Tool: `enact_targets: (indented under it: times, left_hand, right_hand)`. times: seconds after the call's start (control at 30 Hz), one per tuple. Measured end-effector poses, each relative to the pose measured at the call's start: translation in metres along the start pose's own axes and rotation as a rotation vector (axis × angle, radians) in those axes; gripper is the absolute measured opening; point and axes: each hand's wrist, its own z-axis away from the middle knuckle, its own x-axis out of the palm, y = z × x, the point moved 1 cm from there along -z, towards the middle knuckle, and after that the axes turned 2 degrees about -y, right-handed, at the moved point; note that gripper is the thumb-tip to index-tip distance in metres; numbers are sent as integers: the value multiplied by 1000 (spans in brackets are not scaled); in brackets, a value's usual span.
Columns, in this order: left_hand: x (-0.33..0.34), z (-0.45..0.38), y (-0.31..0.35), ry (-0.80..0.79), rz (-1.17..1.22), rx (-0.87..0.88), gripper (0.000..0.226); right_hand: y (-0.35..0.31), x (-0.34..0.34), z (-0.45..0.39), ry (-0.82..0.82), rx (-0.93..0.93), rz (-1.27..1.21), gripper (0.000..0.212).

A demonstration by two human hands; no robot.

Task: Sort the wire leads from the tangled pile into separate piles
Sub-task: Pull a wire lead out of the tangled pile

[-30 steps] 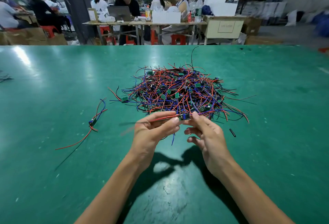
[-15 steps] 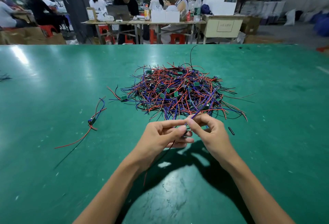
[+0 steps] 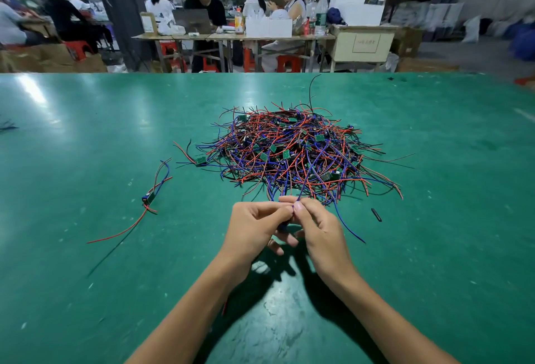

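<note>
fingers [image 3: 298, 206] now pinched together | lead [image 3: 347, 226] lower, nearer pile [image 3: 292, 149]

Red, blue and black wires in the tangled pile [image 3: 292, 155] (small green boards among them) on a green table [image 3: 86, 132]

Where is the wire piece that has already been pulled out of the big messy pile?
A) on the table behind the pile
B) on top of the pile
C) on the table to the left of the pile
C: one separated wire lead lies alone on the green table, well to the left of the tangled pile and not touching it.
</note>
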Motion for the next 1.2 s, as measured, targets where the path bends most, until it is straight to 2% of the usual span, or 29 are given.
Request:
enact_targets:
  times: [0.1, 0.27, 0.5, 0.57, 0.63, 0.7, 0.77, 0.83, 0.9, 0.97, 1.1, 1.2]
  left_hand:
    - [3, 2, -1, 7, -88, 56, 13]
    - [10, 0, -4, 21, -295, 155, 22]
    - [11, 2, -8, -134, -294, 80, 19]
    - [12, 3, -8, -183, -220, 44, 17]
    - [10, 3, -5, -252, -117, -7, 15]
    - [6, 5, -2, -373, 4, -63, 18]
    - [-1, 5, -1, -465, 32, -76, 25]
    - [-8, 3, -2, -468, -13, -63, 30]
    - [-15, -2, -3, -418, -83, -48, 23]
    - [-23, -8, -5, -368, -200, -45, 16]
    - [-47, -21, -8, -201, -495, 37, 20]
    - [-63, -26, -8, -81, -500, 89, 20]
  right_hand:
    - [-1, 5, 1, 19, 65, -118, 28]
    - [1, -1, -11, 221, 112, -61, 26]
    - [2, -29, -31, 458, 242, -78, 31]
    - [-1, -35, -28, 555, 98, 128, 30]
    - [-7, -40, -23, 674, -267, 486, 27]
    - [-10, -43, -22, 721, -525, 598, 25]
    - [-13, -45, -28, 673, -500, 388, 23]
    - [-14, -47, -33, 579, -305, 68, 24]
    - [-12, -50, -38, 504, -102, -156, 27]
    - [-9, -54, -40, 490, 17, -278, 29]
    - [-9, -63, -41, 576, 135, -438, 27]
    - [-9, -67, -41, 586, 162, -539, 26]
